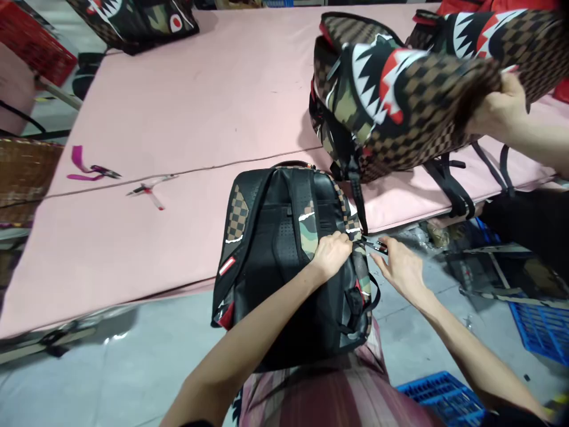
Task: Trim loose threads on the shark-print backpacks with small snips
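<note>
While the black perforated backpack with brown-checker and camouflage side panels (284,261) lies back panel up, its top leans on the near edge of the pink padded table (178,118) and its base sits on the person's lap. Both hands are at its right side seam.

The left hand (331,254) is closed, with the fingers curled over the seam and the webbing strap there. The right hand (402,270) is pinched shut round a pair of small dark metal snips (376,245). The tips point at the seam just beside the left fingertips. Whether the blades are apart cannot be told.

Hazards, as judged from this position:
- The snip tips lie very near the left fingers, so a slip of either hand could nick them.
- Webbing and stitching are bunched under the left grip, so the blades could catch sound strap or seam thread.
- The backpack is only propped between lap and table edge. If the left grip loosened, it could slide toward the grey floor.
- A co-worker's hand (500,107) holds a second shark-mouth checker backpack (400,101) above the table's right end. Its black straps (448,184) hang over the near edge and could swing into the work.

Pink-handled snips (149,188) and a magenta ribbon strip (82,163) lie toward the left edge, well apart from the hands.
</note>
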Available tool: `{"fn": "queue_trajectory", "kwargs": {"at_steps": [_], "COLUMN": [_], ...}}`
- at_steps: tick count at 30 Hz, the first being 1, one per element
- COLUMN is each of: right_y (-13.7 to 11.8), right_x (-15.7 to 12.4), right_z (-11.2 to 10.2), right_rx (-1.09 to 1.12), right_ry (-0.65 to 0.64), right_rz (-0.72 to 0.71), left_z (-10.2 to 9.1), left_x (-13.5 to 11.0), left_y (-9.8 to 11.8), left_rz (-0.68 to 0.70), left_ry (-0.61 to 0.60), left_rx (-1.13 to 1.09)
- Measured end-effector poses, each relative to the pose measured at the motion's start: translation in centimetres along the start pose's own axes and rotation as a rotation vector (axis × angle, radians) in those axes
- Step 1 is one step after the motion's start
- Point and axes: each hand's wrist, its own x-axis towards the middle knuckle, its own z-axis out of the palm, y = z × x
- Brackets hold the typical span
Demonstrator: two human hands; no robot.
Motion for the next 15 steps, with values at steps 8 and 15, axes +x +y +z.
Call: {"fn": "queue_trajectory", "kwargs": {"at_steps": [8,15], "right_y": [-0.3,-0.5], "right_x": [0.9,1.2], "right_z": [0.8,0.9], "right_rx": [-0.118,-0.123], "right_ry": [0.068,0.105], "right_rz": [-0.248,-0.316], "left_z": [1.7,1.9], "left_x": [-0.4,-0.4], "left_y": [0.5,0.2], "left_rz": [-0.086,-0.076], "left_ry": [0.124,0.147], "left_rx": [0.018,0.020]}}
